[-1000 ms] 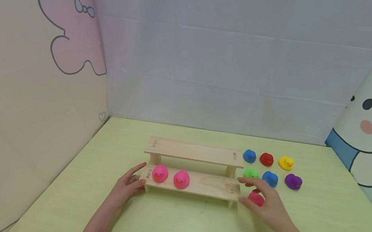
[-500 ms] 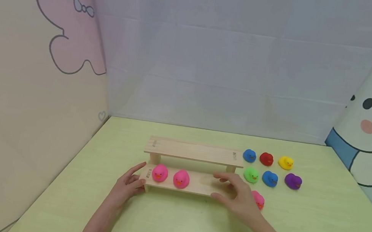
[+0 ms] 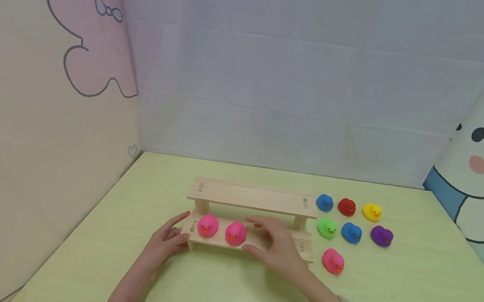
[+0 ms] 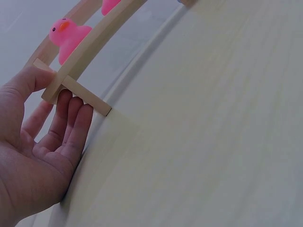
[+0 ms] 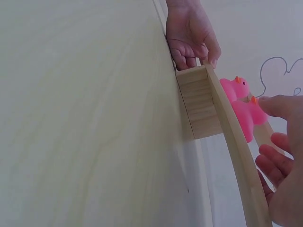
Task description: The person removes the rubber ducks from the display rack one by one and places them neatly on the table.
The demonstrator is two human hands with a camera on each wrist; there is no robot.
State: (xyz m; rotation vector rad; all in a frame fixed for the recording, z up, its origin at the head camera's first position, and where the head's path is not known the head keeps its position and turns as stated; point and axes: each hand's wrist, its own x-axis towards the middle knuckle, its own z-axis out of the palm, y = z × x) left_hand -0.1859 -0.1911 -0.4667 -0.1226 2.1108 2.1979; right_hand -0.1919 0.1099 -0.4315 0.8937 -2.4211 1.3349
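A two-step wooden stand [image 3: 254, 197] holds two pink toy ducks on its lower board: a left duck [image 3: 208, 226] and a right duck [image 3: 236, 233]. At the board's left end my left hand [image 3: 164, 242] grips the stand, thumb on the end and fingers curled beneath, as the left wrist view shows. My right hand [image 3: 280, 250] reaches over the lower board just right of the right duck, thumb and fingers spread apart with nothing between them. In the right wrist view its thumb [image 5: 274, 106] overlaps the edge of the nearer pink duck [image 5: 247, 120].
Right of the stand lie more toy ducks: two blue, one red [image 3: 346, 207], one yellow [image 3: 372, 212], one green [image 3: 327, 228] and one purple [image 3: 381, 236]. A third pink duck [image 3: 333, 261] sits nearer the front. Behind the table [image 3: 226, 289] hangs a pale curtain [image 3: 248, 97].
My right hand has moved left along the lower board, from its right end to beside the right pink duck. The left hand and the ducks on the board stay in place.
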